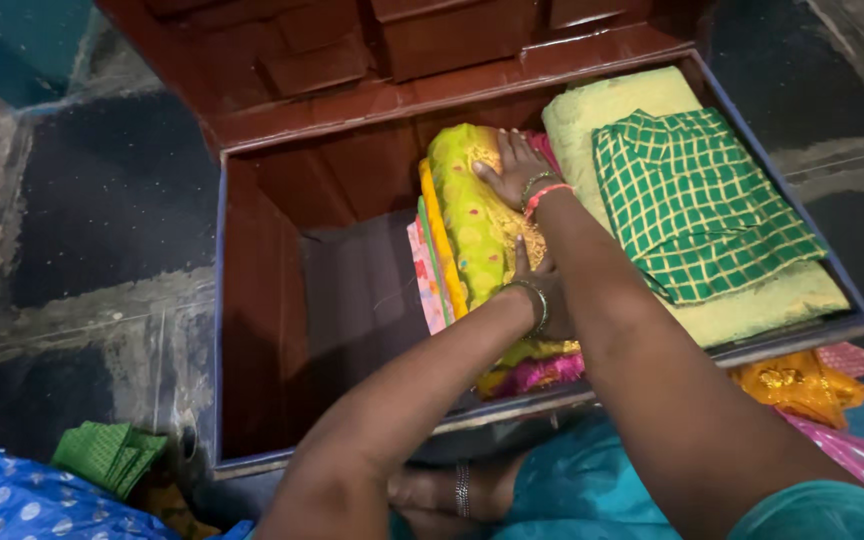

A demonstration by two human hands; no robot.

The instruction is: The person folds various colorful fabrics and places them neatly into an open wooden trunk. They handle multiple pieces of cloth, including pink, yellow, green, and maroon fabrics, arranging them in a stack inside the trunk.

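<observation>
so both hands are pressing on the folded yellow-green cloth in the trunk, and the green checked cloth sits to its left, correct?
Not quite. In the head view both hands do press on the folded yellow-green cloth in the trunk, but the green checked cloth sits to its right, on a pale yellow cloth.

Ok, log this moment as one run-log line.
left hand: flat on yellow-green folded fabric | right hand: pressing same fabric's far end | fabric: in open red trunk | beside: green checked cloth

A green checked cloth lies on folded yellow fabric.
</observation>
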